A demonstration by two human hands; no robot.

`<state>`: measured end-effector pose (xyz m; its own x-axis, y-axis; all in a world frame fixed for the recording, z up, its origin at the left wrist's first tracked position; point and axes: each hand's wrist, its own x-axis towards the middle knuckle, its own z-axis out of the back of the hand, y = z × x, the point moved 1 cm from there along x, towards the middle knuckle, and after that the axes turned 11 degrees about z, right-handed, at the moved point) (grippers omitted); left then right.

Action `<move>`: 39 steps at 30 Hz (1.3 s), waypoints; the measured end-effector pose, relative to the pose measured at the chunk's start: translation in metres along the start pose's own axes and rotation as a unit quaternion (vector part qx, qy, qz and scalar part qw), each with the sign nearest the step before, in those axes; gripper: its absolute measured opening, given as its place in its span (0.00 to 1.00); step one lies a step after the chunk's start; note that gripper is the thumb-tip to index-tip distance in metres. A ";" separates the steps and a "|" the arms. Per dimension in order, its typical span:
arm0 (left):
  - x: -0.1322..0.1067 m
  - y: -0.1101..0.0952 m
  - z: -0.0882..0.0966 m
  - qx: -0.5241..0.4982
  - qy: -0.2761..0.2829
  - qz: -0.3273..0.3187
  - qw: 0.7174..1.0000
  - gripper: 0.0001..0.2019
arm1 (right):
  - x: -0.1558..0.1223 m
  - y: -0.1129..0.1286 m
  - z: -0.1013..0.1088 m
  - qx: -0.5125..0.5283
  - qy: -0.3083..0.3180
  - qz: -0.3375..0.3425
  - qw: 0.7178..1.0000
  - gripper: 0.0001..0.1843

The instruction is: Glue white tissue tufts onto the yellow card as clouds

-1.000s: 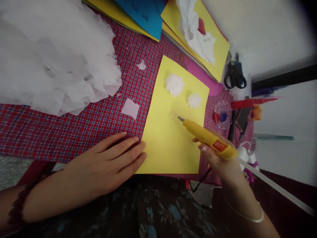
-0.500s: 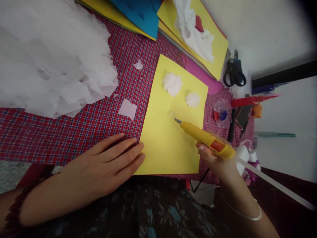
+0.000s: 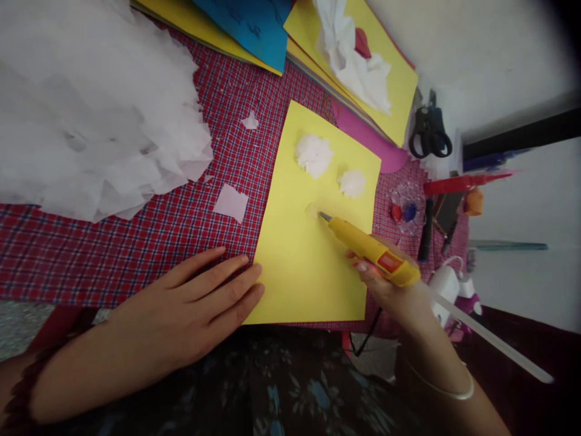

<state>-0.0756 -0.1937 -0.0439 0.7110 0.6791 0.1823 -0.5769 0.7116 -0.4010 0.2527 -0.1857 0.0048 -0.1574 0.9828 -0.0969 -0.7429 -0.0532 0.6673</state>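
A yellow glue gun [image 3: 367,245], with a long translucent glue stick [image 3: 490,339] sticking out of its back, is gripped in my right hand [image 3: 390,287]. Its metal tip points at a small glossy patch of glue [image 3: 313,209] on the yellow paper sheet [image 3: 295,278]. Two white ruffled paper puffs [image 3: 314,155] sit on the upper part of that sheet. My left hand [image 3: 204,303] lies flat, fingers stretched out, its fingertips on the sheet's lower left edge. Left of the sheet lies a pale square paper piece [image 3: 231,203].
A big heap of white paper pieces [image 3: 100,121] covers the upper left of the checked tablecloth [image 3: 68,260]. Coloured sheets [image 3: 254,36] and a crumpled tissue [image 3: 349,54] lie at the back. Black scissors [image 3: 430,130], a clear dish [image 3: 407,206] and a white plug [image 3: 445,287] are at the right.
The glue gun has shifted slightly, its tip lifting a little away from the glue patch. My left hand stays flat by the sheet; the whole view has drifted slightly.
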 end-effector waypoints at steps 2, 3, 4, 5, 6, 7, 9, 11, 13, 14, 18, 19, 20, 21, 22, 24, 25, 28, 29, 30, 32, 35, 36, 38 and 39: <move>0.000 0.000 0.000 0.001 0.005 0.002 1.000 0.19 | 0.000 -0.001 -0.001 -0.006 -0.004 0.004 1.000 0.15; 0.000 0.000 0.000 0.001 0.006 0.001 1.000 0.19 | 0.000 -0.001 -0.001 -0.009 -0.007 0.006 1.000 0.15; 0.000 0.000 0.000 0.001 0.006 0.000 1.000 0.19 | 0.000 -0.001 0.000 -0.014 -0.010 0.010 1.000 0.15; 0.000 0.000 0.000 0.000 0.006 0.000 1.000 0.19 | 0.000 -0.001 0.000 -0.021 -0.013 0.012 1.000 0.15; -0.001 0.000 0.000 -0.001 0.006 0.001 1.000 0.19 | 0.001 -0.001 0.000 -0.031 -0.019 0.012 0.999 0.15; -0.001 0.000 -0.001 -0.003 0.007 0.001 1.000 0.19 | 0.001 0.000 0.000 -0.041 -0.026 0.014 0.999 0.16; -0.001 0.000 -0.001 -0.009 0.007 0.001 1.000 0.19 | 0.003 0.000 0.001 -0.063 -0.041 0.021 0.997 0.17; -0.002 0.001 -0.002 -0.015 0.006 0.001 1.000 0.19 | 0.003 -0.002 0.001 -0.078 -0.049 0.026 0.995 0.19; -0.003 0.001 -0.003 -0.017 0.006 0.002 1.000 0.19 | 0.003 -0.003 0.000 -0.087 -0.047 0.027 0.995 0.20; -0.003 0.001 -0.003 -0.017 0.006 0.002 1.000 0.19 | 0.003 -0.004 0.000 -0.091 -0.044 0.026 0.994 0.21; -0.005 0.001 -0.003 -0.017 0.012 0.004 1.000 0.20 | 0.001 0.001 0.001 -0.093 -0.044 0.024 0.994 0.18; -0.004 0.000 -0.003 -0.017 0.012 0.005 1.000 0.20 | 0.001 0.004 0.002 -0.085 -0.044 0.024 0.995 0.17; -0.004 0.000 -0.003 -0.017 0.012 0.005 1.000 0.19 | 0.001 0.007 0.003 -0.073 -0.043 0.024 0.996 0.16; -0.004 0.000 -0.003 -0.017 0.011 0.005 1.000 0.19 | 0.001 0.010 0.004 -0.058 -0.042 0.024 0.997 0.15; -0.004 0.000 -0.003 -0.017 0.010 0.005 1.000 0.19 | 0.001 0.012 0.004 -0.043 -0.037 0.026 0.998 0.13; -0.004 0.000 -0.003 -0.018 0.008 0.005 1.000 0.19 | 0.002 0.013 0.005 -0.026 -0.023 0.029 0.999 0.10; -0.004 0.000 -0.003 -0.019 0.007 0.006 1.000 0.19 | 0.001 0.012 0.005 -0.029 -0.016 0.027 0.999 0.10; -0.005 0.001 -0.004 -0.020 0.007 0.001 1.000 0.19 | 0.000 0.007 0.003 -0.068 -0.013 0.028 0.997 0.09; -0.005 0.001 -0.004 -0.019 0.007 -0.001 1.000 0.19 | 0.000 0.006 0.002 -0.090 -0.013 0.031 0.995 0.09; -0.005 0.001 -0.004 -0.018 0.006 -0.002 1.000 0.19 | 0.000 0.006 0.000 -0.113 -0.011 0.039 0.993 0.09; -0.005 0.001 -0.004 -0.016 0.008 -0.001 1.000 0.19 | -0.001 0.009 -0.004 -0.167 -0.004 0.062 0.984 0.08; -0.004 0.002 -0.003 -0.017 0.009 0.000 1.000 0.19 | -0.003 0.020 -0.011 -0.241 0.014 0.104 0.965 0.06; -0.003 0.002 -0.003 -0.018 0.009 0.000 1.000 0.20 | -0.005 0.024 -0.013 -0.265 0.025 0.113 0.957 0.06; -0.003 0.002 -0.002 -0.022 0.008 -0.001 1.000 0.20 | -0.009 0.033 -0.019 -0.314 0.056 0.122 0.940 0.06; -0.002 0.002 -0.001 -0.023 0.007 -0.001 1.000 0.20 | -0.011 0.038 -0.022 -0.336 0.072 0.126 0.930 0.07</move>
<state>-0.0780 -0.1938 -0.0464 0.7183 0.6744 0.1711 -0.5558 0.7041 -0.4420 0.2119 -0.2024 0.0151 -0.4319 0.8925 -0.1298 -0.9018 -0.4258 0.0734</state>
